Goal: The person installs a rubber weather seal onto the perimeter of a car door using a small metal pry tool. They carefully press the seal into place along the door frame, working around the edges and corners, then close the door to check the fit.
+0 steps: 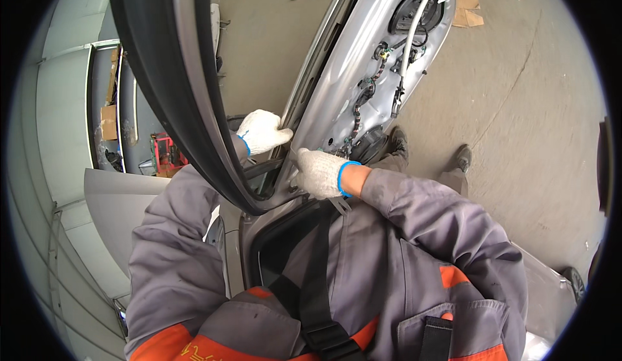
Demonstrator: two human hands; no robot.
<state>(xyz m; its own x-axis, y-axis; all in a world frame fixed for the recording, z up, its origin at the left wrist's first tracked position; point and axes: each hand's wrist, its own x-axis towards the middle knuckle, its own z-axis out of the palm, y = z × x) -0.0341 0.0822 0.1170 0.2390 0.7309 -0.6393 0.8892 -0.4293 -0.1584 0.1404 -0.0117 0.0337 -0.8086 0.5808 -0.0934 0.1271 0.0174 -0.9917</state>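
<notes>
Your left hand (262,132) and right hand (317,174) are partly curled at the silver car door (337,79) before you; I can't tell whether either grips anything. Pulling hard could snag your knit gloves (327,178) on its edge.

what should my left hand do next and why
Perhaps steady the silver door with the left hand: its thumb lies at the door's edge, and the right hand sits close by, near the corner of the black window frame.
</notes>
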